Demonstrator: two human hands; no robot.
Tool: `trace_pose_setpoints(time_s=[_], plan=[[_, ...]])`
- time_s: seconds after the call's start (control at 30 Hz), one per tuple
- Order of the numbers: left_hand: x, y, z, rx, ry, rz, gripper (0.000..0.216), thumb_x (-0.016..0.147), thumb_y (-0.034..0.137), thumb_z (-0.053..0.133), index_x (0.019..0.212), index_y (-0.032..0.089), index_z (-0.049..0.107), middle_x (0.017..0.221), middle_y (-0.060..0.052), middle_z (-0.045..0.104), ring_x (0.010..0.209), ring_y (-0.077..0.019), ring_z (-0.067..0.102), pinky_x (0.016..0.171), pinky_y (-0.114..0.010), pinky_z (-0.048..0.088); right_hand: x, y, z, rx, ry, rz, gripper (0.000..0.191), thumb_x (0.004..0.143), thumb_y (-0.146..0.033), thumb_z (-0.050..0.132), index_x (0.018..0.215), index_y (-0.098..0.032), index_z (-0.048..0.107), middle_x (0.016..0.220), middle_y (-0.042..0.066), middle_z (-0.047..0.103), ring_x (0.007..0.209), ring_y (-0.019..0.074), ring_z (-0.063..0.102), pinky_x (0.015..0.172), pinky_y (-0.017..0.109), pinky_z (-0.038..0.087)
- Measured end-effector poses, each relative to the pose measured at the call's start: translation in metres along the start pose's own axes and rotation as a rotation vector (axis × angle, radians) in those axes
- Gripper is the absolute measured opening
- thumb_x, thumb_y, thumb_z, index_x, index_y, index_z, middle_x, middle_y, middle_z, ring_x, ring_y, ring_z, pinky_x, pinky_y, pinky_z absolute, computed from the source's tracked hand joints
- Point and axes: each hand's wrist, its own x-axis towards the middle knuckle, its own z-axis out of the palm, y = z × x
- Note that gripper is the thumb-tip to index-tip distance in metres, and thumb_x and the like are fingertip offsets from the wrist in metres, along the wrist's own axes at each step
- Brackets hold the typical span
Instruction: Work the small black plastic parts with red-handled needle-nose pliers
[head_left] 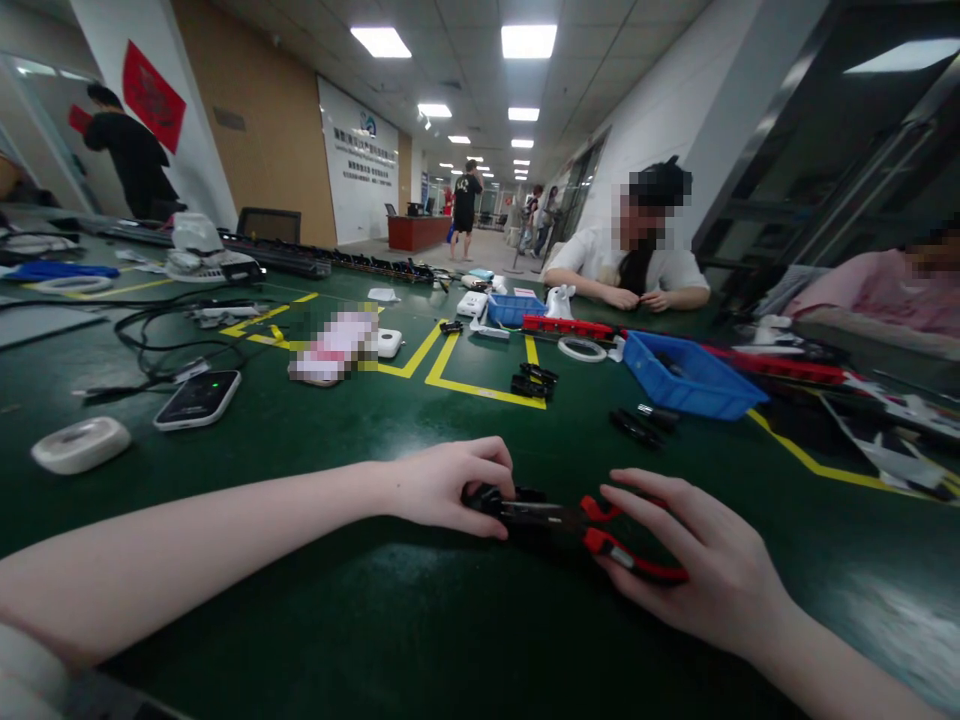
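My left hand (442, 485) pinches a small black part (486, 499) between thumb and fingers, just above the green table. Red-and-black handled pliers (596, 540) point left, and their metal jaws meet the black part at my left fingertips. Whether the jaws grip it firmly, I cannot make out. Around the pliers' spread handles lies my right hand (709, 560), fingers over the upper handle and thumb under the lower one. More dark material shows behind the jaws, too dim to name.
Beyond my hands lie several black pieces (534, 380) and a blue bin (686, 375). To the left are a phone (198, 400), a second phone (335, 345), a white oval object (81, 444) and black cables (161, 335). A co-worker (637, 255) sits across the table.
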Motion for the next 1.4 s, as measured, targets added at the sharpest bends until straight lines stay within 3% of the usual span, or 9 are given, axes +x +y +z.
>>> trace_pose_setpoints(time_s=[0.73, 1.03, 1.23, 1.4], plan=[[0.0, -0.001, 0.0, -0.048, 0.016, 0.021, 0.025, 0.085, 0.028, 0.079, 0.105, 0.016, 0.07, 0.119, -0.007, 0.058, 0.078, -0.01, 0.055, 0.068, -0.022, 0.049, 0.007, 0.002, -0.003, 0.136, -0.091, 0.011, 0.043, 0.085, -0.032, 0.064, 0.126, -0.019, 0.062, 0.105, 0.011, 0.071, 0.083, 0.0195, 0.071, 0.069, 0.03, 0.059], [0.001, -0.002, 0.0, -0.055, 0.041, -0.011, 0.041, 0.087, 0.026, 0.077, 0.125, 0.018, 0.063, 0.111, -0.006, 0.063, 0.067, -0.0079, 0.05, 0.061, -0.021, 0.044, 0.005, 0.008, -0.003, 0.125, -0.14, -0.003, 0.034, 0.09, -0.034, 0.059, 0.119, -0.018, 0.059, 0.104, 0.012, 0.07, 0.082, 0.0184, 0.071, 0.068, 0.028, 0.059], [0.001, -0.006, 0.002, -0.069, 0.033, 0.054, 0.023, 0.088, 0.02, 0.075, 0.109, 0.015, 0.068, 0.124, -0.009, 0.065, 0.068, -0.0074, 0.052, 0.063, -0.021, 0.046, 0.014, 0.001, -0.008, 0.122, -0.186, 0.008, 0.032, 0.088, -0.032, 0.061, 0.117, -0.018, 0.059, 0.102, 0.011, 0.072, 0.082, 0.0186, 0.072, 0.068, 0.027, 0.06], [0.001, -0.008, 0.002, -0.062, 0.051, 0.081, 0.021, 0.088, 0.02, 0.075, 0.107, 0.014, 0.068, 0.124, -0.01, 0.065, 0.071, -0.008, 0.054, 0.063, -0.02, 0.047, 0.015, -0.001, -0.007, 0.136, -0.183, 0.034, 0.032, 0.088, -0.031, 0.061, 0.117, -0.019, 0.06, 0.102, 0.01, 0.071, 0.082, 0.0184, 0.072, 0.069, 0.028, 0.06]])
